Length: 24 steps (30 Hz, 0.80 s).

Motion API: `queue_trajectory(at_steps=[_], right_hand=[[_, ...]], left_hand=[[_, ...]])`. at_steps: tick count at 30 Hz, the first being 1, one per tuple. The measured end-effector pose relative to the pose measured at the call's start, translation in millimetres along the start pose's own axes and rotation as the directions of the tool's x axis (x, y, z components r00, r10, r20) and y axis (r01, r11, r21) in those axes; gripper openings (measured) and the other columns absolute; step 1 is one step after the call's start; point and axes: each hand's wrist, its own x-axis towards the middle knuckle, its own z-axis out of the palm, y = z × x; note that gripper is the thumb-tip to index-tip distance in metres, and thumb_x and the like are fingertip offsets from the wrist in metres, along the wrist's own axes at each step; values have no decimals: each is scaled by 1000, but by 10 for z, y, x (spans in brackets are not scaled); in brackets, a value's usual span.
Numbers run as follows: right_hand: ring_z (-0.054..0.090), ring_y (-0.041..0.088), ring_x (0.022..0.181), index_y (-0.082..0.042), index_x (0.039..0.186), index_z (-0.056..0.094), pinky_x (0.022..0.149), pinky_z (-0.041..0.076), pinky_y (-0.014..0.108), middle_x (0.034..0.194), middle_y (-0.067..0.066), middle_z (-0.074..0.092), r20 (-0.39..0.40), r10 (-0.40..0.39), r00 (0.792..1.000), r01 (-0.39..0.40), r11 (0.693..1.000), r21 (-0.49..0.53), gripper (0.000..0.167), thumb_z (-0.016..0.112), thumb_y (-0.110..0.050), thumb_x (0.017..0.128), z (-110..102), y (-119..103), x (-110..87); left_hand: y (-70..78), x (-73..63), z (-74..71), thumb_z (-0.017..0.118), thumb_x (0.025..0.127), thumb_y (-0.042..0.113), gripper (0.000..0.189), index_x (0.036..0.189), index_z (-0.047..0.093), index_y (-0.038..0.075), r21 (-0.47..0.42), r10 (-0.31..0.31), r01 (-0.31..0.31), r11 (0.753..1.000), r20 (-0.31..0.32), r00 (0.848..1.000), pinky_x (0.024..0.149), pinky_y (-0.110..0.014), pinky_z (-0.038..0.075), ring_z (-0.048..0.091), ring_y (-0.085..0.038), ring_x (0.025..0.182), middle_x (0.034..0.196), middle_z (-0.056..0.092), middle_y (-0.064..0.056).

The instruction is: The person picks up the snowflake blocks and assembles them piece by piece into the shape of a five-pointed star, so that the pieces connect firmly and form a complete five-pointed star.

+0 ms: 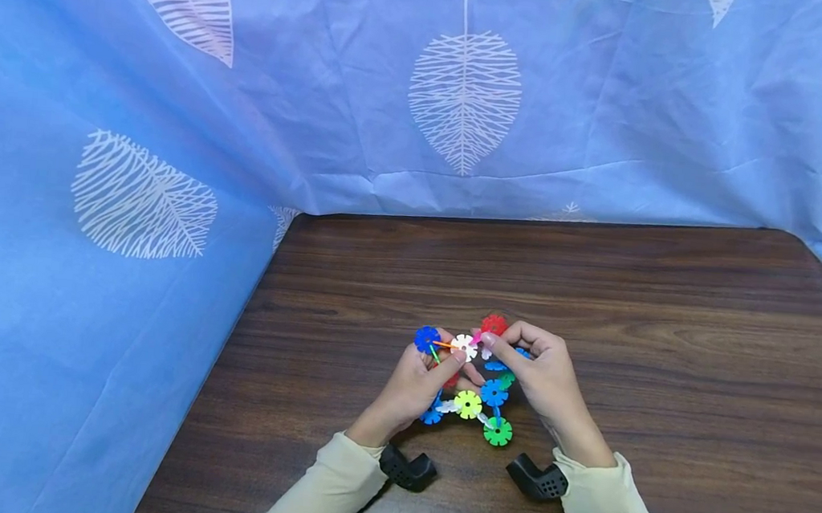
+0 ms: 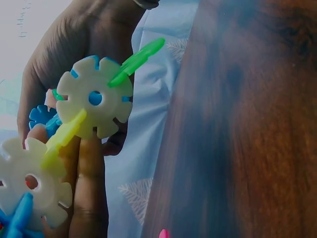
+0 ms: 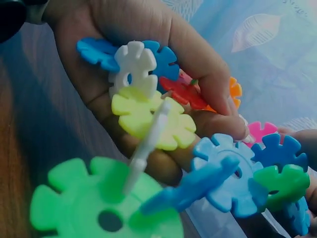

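Notched plastic snowflake discs of several colours are joined into one assembly held above the table. My left hand (image 1: 408,389) pinches it at a white disc (image 1: 463,348), thumb on top, with a blue disc (image 1: 427,339) by its fingertips. My right hand (image 1: 549,384) pinches a pink disc (image 1: 478,337) that meets the white one, beside a red disc (image 1: 494,325). Nearer me hang a yellow disc (image 1: 468,404) and a green disc (image 1: 498,432). The right wrist view shows the green disc (image 3: 109,203) up close. Fingers hide parts of the assembly.
A dark wood-grain table (image 1: 666,325) lies under both hands. Blue cloth with white leaf prints (image 1: 366,84) hangs along its back and left side. Each wrist carries a black device (image 1: 409,470) at the sleeve cuff.
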Motion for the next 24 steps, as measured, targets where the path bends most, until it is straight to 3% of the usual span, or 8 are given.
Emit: queue_trajectory(at_steps=[2, 8, 14, 17, 20, 24], right_hand=[[53, 18, 75, 3, 85, 66, 66, 46, 27, 79, 7, 65, -3, -7, 1000, 7, 1000, -7, 23, 72, -15, 100, 7, 1, 3], [58, 18, 78, -1, 87, 67, 70, 50, 27, 83, 8, 68, -9, -60, 998, 59, 995, -77, 19, 73, -14, 99, 1, -8, -2], [61, 17, 84, -1, 91, 65, 75, 53, 25, 88, 7, 67, 3, -88, 996, 88, 989, -122, 16, 79, -8, 93, -30, -24, -12], [66, 15, 87, 3, 102, 59, 80, 57, 24, 93, 12, 69, 7, -106, 994, 106, 991, -79, 24, 80, -4, 91, -32, -27, -12], [70, 16, 91, 4, 125, 52, 84, 58, 25, 100, 18, 71, 23, -127, 992, 127, 992, -26, 43, 78, 1, 91, -31, -27, -7], [70, 14, 93, 0, 140, 55, 84, 56, 22, 103, 16, 74, 40, -151, 988, 153, 987, -53, 55, 78, 1, 91, -41, -30, 1]], left_hand=[[-2, 1, -2, 50, 110, 10, 11, 116, 46, 0, -4, -2, 2, 1000, 0, 1000, 90, -43, 59, 75, -40, 87, 99, 71, -34], [7, 7, 0, 50, 110, 12, 13, 117, 45, 2, -19, -30, 30, 999, -15, 999, 92, -44, 58, 77, -30, 85, 99, 72, -31], [-7, 12, 5, 50, 110, 9, 12, 117, 44, 1, -33, -39, 38, 999, -13, 999, 92, -44, 58, 75, -42, 87, 100, 71, -34], [-7, 8, 10, 50, 110, 8, 12, 117, 45, 0, -39, -35, 35, 999, -8, 999, 92, -43, 58, 76, -39, 85, 99, 71, -33], [-5, 2, 14, 50, 110, 8, 12, 117, 45, -1, -50, -37, 37, 998, -4, 999, 90, -42, 59, 77, -30, 82, 98, 71, -33], [-10, 0, 14, 48, 110, 7, 12, 118, 47, -2, -59, -37, 37, 998, -2, 999, 85, -39, 61, 77, -20, 80, 98, 70, -33]])
